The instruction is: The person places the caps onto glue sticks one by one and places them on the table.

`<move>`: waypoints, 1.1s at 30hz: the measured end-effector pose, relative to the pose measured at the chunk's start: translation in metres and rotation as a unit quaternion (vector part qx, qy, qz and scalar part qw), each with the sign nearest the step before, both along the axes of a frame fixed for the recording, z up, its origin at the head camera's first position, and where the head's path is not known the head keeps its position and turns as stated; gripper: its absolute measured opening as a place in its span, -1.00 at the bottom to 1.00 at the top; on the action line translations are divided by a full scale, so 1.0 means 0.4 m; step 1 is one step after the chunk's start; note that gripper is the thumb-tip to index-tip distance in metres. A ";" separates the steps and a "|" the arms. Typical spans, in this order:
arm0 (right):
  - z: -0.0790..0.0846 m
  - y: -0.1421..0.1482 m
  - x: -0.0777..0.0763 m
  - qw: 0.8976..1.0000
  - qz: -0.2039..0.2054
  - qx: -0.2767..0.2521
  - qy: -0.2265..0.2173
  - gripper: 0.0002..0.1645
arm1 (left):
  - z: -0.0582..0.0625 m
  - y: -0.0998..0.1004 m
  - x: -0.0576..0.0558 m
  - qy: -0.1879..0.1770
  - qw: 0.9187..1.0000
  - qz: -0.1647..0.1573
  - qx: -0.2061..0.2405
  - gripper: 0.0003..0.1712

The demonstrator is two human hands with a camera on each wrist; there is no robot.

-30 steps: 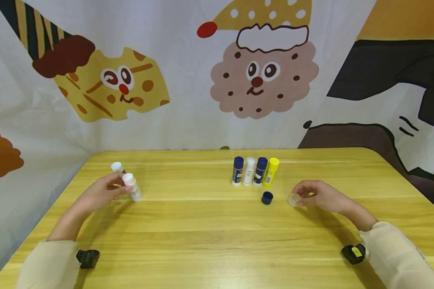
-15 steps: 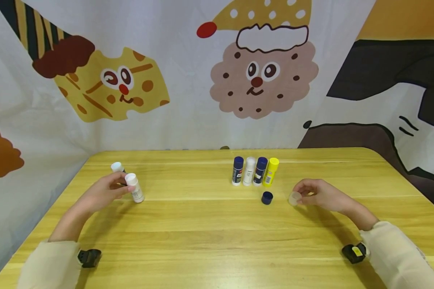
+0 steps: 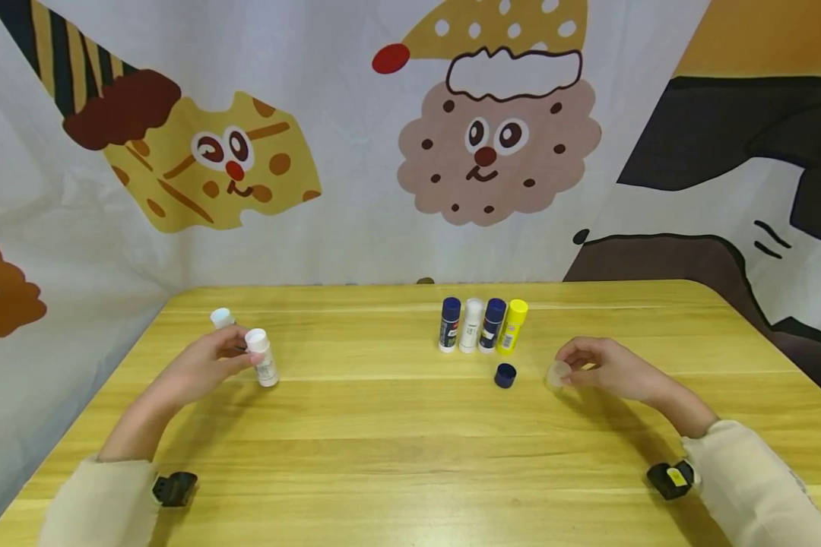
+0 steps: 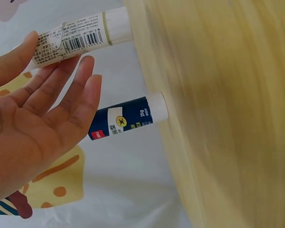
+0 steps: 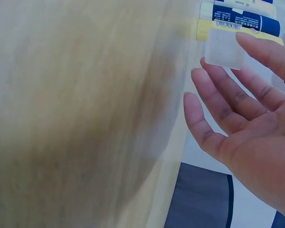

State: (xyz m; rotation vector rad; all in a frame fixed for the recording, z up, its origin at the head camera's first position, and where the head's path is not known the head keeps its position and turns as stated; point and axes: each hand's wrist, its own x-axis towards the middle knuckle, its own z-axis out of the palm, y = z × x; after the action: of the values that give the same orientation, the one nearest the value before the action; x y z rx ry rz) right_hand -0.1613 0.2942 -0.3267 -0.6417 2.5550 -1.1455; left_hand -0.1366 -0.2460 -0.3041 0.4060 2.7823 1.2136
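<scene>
Here, the left hand (image 3: 204,366) pinches a white tube (image 3: 264,358), the right hand (image 3: 609,369) a clear cap (image 3: 556,375), and only the left wrist view shows the tube's bar code (image 4: 82,42).

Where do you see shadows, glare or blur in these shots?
Head view: pale glare on the table at the bottom edge, soft shadows below the left hand and right hand; left wrist view: white glue stick fairly crisp, table grain softer; right wrist view: table grain blurred, a broad dark shadow across it.
</scene>
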 end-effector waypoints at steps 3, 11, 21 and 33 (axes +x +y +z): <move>0.001 -0.001 0.000 1.000 -0.004 0.002 0.006 -0.69 | 0.001 0.006 0.001 0.004 1.000 -0.004 0.002 -0.64; 0.008 -0.009 0.004 1.000 -0.012 -0.004 0.015 -0.70 | 0.011 0.021 0.005 0.007 1.000 -0.012 -0.002 -0.65; 0.020 -0.021 0.007 0.999 -0.021 -0.021 0.029 -0.73 | 0.016 0.038 0.009 0.013 1.000 -0.016 -0.006 -0.67; 0.029 -0.035 0.005 0.998 -0.029 -0.036 0.029 -0.71 | 0.028 0.065 0.018 0.017 0.999 -0.023 -0.013 -0.69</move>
State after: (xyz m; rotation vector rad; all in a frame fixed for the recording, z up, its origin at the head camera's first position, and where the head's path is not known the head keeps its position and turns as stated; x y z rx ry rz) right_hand -0.1592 0.2802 -0.3152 -0.6294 2.6059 -1.2624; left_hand -0.1294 -0.2199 -0.2930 0.4919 2.7975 1.1704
